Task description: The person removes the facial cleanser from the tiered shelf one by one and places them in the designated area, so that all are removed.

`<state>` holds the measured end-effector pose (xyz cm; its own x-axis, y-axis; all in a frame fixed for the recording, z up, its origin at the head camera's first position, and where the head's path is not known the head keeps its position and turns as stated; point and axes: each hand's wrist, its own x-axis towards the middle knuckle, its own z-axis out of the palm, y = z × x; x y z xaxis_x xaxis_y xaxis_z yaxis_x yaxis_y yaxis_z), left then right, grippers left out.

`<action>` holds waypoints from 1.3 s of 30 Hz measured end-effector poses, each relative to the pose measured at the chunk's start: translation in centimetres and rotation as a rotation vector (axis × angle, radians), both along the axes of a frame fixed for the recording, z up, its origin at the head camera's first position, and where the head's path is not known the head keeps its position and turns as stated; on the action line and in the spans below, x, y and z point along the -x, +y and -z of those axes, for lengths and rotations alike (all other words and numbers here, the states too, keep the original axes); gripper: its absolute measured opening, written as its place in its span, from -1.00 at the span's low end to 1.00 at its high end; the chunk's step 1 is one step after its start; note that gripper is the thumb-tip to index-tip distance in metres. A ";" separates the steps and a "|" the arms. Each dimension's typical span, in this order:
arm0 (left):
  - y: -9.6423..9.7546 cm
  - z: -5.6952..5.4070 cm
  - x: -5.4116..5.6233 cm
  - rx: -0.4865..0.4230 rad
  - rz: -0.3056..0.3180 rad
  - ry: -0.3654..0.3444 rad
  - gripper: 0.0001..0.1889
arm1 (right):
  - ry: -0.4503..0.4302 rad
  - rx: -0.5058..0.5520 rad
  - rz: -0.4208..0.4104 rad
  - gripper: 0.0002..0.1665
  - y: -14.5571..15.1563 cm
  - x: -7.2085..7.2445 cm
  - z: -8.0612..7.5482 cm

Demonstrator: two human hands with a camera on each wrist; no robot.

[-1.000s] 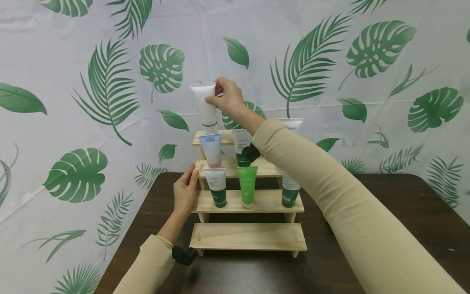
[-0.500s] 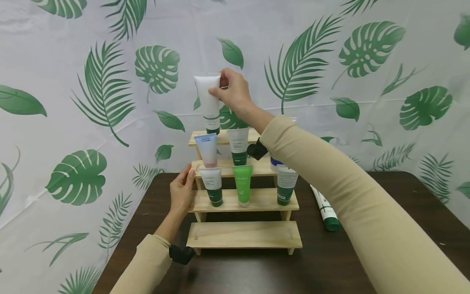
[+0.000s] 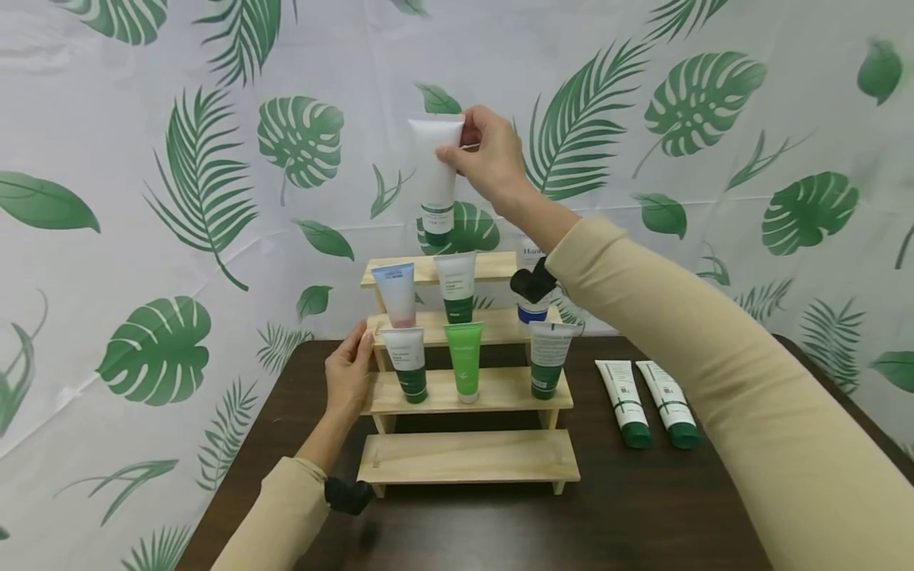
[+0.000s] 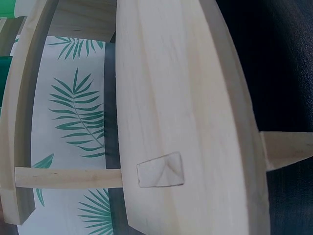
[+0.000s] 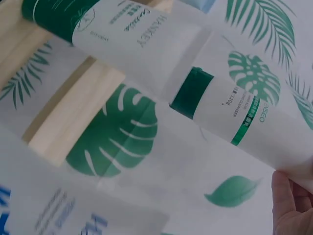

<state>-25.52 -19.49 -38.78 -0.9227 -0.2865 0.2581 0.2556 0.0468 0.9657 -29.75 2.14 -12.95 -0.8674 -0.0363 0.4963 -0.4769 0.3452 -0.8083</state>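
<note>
My right hand [image 3: 494, 155] pinches a white squeeze tube [image 3: 437, 170] near its flat top end. The tube hangs cap down, its dark green cap above the top shelf of a stepped wooden stand [image 3: 467, 457]. In the right wrist view, the held tube [image 5: 234, 115] has a green band and printing, with the thumb [image 5: 284, 203] at its edge. My left hand [image 3: 347, 377] holds the left end of the stand, around the middle shelves. Only bare wooden shelf [image 4: 181, 88] and supports show closely in the left wrist view; the left hand is hardly visible there.
On the stand are a blue-pink tube [image 3: 397, 293], white-green tubes [image 3: 405, 361], a green tube [image 3: 466, 361] and a white-blue tube [image 3: 531, 312]. Two white tubes [image 3: 624, 400] lie on the dark table [image 3: 643, 507] at right. A leaf-print cloth [image 3: 343, 47] hangs behind.
My right hand has lifted the white tube up off the top shelf's left end and moved it right. My left hand keeps its hold on the stand. The view has shifted slightly.
</note>
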 end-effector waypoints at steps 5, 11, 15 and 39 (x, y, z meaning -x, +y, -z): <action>0.1 0.1 0.0 -0.019 0.002 -0.008 -0.57 | 0.004 0.011 0.032 -0.65 1.9 -0.8 -0.8; 0.2 0.0 -0.2 -0.001 -0.007 -0.007 -0.57 | 0.026 0.005 0.093 -0.64 4.8 -1.4 -1.1; 0.3 0.0 -0.2 -0.002 -0.011 -0.007 -0.57 | 0.031 0.004 0.152 -0.65 6.7 -1.7 -1.2; 0.3 -0.3 -0.6 -0.013 -0.001 0.000 -0.56 | -0.054 -0.015 0.378 -0.77 20.0 -3.9 5.2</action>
